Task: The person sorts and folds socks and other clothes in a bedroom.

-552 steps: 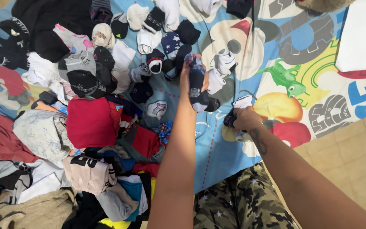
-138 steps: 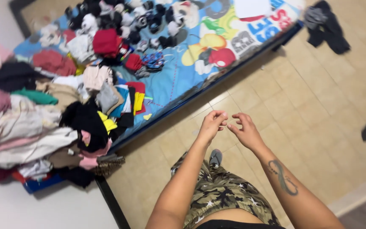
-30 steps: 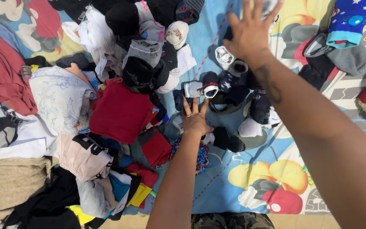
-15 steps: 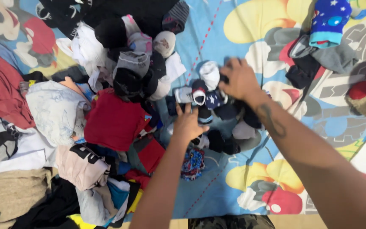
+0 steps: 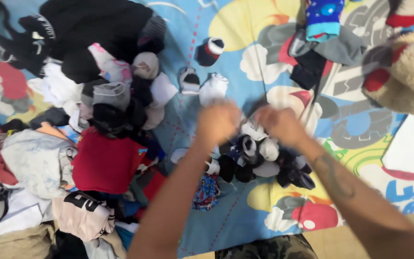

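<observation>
My left hand (image 5: 216, 122) and my right hand (image 5: 280, 124) are side by side, both motion-blurred, with fingers curled down. They sit on the far edge of a heap of small rolled socks (image 5: 259, 160) in black, white and navy. A white sock (image 5: 254, 130) lies right between the two hands. The blur hides whether either hand grips a sock. The heap lies on a blue cartoon-printed sheet (image 5: 226, 220). My tattooed right forearm crosses the lower right.
A red folded garment (image 5: 104, 160) and piled clothes (image 5: 34, 158) fill the left. Black clothing (image 5: 92, 24) lies at the far left. Loose socks (image 5: 212, 88), a blue starred sock (image 5: 322, 19) and a plush bear (image 5: 408, 72) lie beyond. A white sheet (image 5: 413, 144) is at right.
Both hands have drawn back toward me, and the sock heap has come with them. The view has shifted, so the plush bear and far socks show more.
</observation>
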